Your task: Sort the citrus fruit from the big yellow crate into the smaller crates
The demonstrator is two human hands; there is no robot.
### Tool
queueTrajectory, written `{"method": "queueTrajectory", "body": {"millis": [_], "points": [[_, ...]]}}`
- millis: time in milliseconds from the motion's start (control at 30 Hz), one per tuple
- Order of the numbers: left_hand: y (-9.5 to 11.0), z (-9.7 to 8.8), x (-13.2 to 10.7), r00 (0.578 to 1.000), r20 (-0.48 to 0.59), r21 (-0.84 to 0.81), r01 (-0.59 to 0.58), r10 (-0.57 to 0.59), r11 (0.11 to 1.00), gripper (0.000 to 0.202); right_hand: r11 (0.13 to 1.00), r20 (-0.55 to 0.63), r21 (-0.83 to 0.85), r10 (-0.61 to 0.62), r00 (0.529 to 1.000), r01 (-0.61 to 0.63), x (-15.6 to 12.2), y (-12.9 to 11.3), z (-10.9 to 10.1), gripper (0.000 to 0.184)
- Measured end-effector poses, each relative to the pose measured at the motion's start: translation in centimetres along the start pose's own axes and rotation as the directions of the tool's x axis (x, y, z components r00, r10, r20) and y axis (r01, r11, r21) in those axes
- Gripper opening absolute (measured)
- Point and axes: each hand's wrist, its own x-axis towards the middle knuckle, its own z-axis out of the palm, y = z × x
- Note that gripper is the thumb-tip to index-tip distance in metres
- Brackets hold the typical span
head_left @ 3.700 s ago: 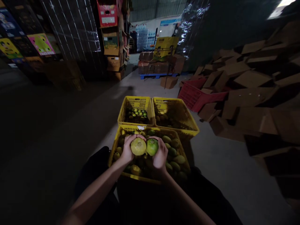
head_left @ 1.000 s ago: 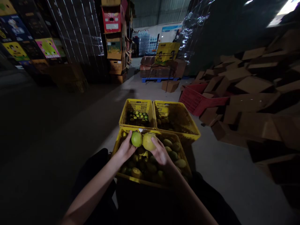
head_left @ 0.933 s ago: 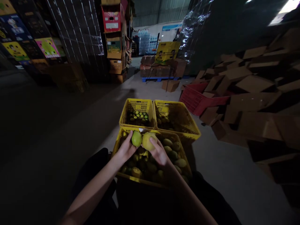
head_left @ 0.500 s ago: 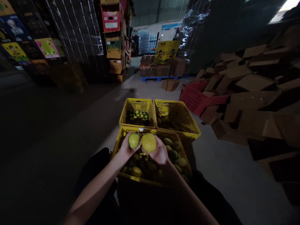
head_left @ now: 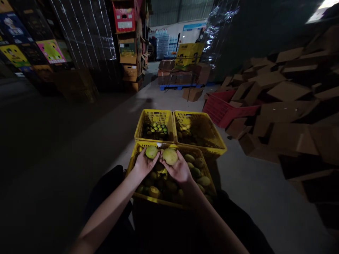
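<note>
In my left hand [head_left: 144,164] is a green mango [head_left: 152,152], with the fingers curled around it from below. My right hand [head_left: 180,168] is closed round a larger, yellower mango [head_left: 170,156]. The two fruits are held side by side, a small gap between them, and the fingertips of both hands nearly meet. Beneath them stands the near yellow crate [head_left: 161,202], holding many green and yellowish mangoes [head_left: 203,181]. Part of its contents is hidden by my hands and by shadow.
Beyond it are two more yellow crates: the left crate [head_left: 138,130] holds small green fruits, and the right crate [head_left: 221,151] a few yellowish ones. A red crate [head_left: 221,113] and heaped cardboard boxes [head_left: 286,113] lie to the right. A blue pallet [head_left: 180,86] bears cartons farther back.
Both mangoes have been turned in my hands and now show other sides. The hands have risen slightly over the near crate.
</note>
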Motion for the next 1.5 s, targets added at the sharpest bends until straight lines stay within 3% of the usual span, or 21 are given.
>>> {"method": "queueTrajectory", "body": {"millis": [233,433,600,667,700,733,800,833,900,967,1033,1100,1167,1233,1300,1333,1400,1500], "points": [[0.0,-0.1,0.0,0.999,-0.036,-0.024,0.032,-0.033,0.999,0.034,1.000,-0.047,0.011,0.008,0.999,-0.008,0.5,0.3,-0.5,0.035],[0.2,-0.1,0.1,0.998,-0.057,-0.008,0.033,-0.034,0.999,0.038,0.988,0.062,-0.152,-0.016,0.998,0.026,0.6,0.0,-1.5,0.047],[-0.4,-0.6,0.6,1.000,0.006,0.236,-0.003,0.002,0.972,0.052,0.977,0.027,-0.213,-0.019,0.999,0.024,0.6,0.0,-1.3,0.052],[-0.6,-0.8,0.7,0.987,0.028,0.392,-0.154,0.156,0.907,0.042,0.975,-0.036,-0.210,-0.075,0.997,0.066,0.3,-0.1,-0.7,0.044],[-0.7,-0.8,0.7,0.957,0.070,0.479,-0.281,0.283,0.831,0.035,0.964,-0.055,-0.235,-0.140,0.989,0.124,0.0,-0.1,-0.4,0.042],[-0.7,-0.8,0.5,0.896,0.144,0.560,-0.423,0.419,0.712,0.032,0.935,-0.060,-0.288,-0.234,0.970,0.207,-0.2,-0.2,-0.1,0.042],[-0.4,-0.7,0.0,0.710,0.353,0.652,-0.654,0.610,0.384,0.047,0.786,-0.010,-0.467,-0.463,0.886,0.405,-0.7,-0.3,0.2,0.052],[-0.3,-0.7,-0.3,0.625,0.451,0.667,-0.710,0.637,0.224,0.053,0.668,0.038,-0.563,-0.568,0.822,0.487,-0.9,-0.3,0.3,0.057],[0.1,-0.5,-0.9,0.519,0.597,0.659,-0.752,0.612,-0.006,0.052,0.414,0.139,-0.705,-0.715,0.685,0.575,-1.1,-0.4,0.1,0.061],[0.4,-0.6,-1.3,0.456,0.678,0.632,-0.763,0.577,-0.139,0.045,0.238,0.216,-0.752,-0.792,0.571,0.615,-1.1,-0.4,-0.2,0.059],[0.5,-0.8,-1.3,0.403,0.717,0.607,-0.763,0.569,-0.223,0.044,0.156,0.260,-0.739,-0.831,0.492,0.655,-1.1,-0.3,-0.4,0.059],[0.5,-1.0,-1.1,0.355,0.742,0.583,-0.759,0.568,-0.288,0.047,0.128,0.295,-0.708,-0.840,0.455,0.695,-1.1,-0.2,-0.5,0.059],[0.6,-1.3,-0.8,0.315,0.765,0.557,-0.761,0.562,-0.332,0.049,0.135,0.308,-0.687,-0.836,0.455,0.714,-1.1,-0.2,-0.4,0.059],[0.7,-1.3,-0.7,0.297,0.776,0.539,-0.770,0.556,-0.342,0.049,0.178,0.282,-0.685,-0.830,0.482,0.707,-1.1,-0.3,-0.2,0.059],[0.8,-1.2,-0.8,0.332,0.767,0.539,-0.799,0.550,-0.268,0.052,0.284,0.207,-0.665,-0.819,0.535,0.691,-1.3,-0.4,0.1,0.060],[0.8,-1.0,-1.0,0.374,0.751,0.542,-0.820,0.543,-0.184,0.055,0.368,0.160,-0.630,-0.800,0.579,0.684,-1.4,-0.6,0.3,0.062],[0.8,-0.7,-1.3,0.493,0.696,0.540,-0.838,0.522,0.070,0.060,0.568,0.080,-0.503,-0.720,0.689,0.651,-1.7,-1.0,0.7,0.063],[0.7,-0.4,-1.7,0.667,0.573,0.464,-0.743,0.476,0.483,0.059,0.809,0.045,-0.260,-0.536,0.843,0.528,-2.3,-1.9,1.1,0.053]]}}
